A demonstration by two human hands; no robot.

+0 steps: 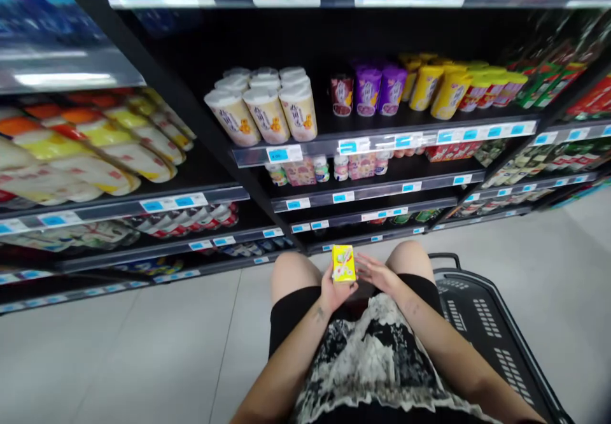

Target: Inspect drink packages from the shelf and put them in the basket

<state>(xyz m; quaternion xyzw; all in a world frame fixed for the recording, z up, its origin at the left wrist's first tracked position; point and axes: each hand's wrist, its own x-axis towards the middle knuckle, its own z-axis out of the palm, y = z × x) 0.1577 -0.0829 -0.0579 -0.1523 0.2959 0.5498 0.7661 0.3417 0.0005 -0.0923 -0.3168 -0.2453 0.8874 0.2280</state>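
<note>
My left hand [335,289] grips a small yellow drink carton [344,263] upright, just above my knees. Next to the carton's right side lies my right hand [377,274], its fingers stretched out flat and pointing left; it touches or nearly touches the carton. Both forearms reach down from the bottom of the view over black shorts and a black-and-white patterned top.
Dark store shelves [382,139] stand ahead with beige cups [267,113], purple cups [377,88], yellow cups [443,90] and blue price tags. More packets fill the left bay [95,150]. A black shopping basket [482,322] sits on the grey floor at my right.
</note>
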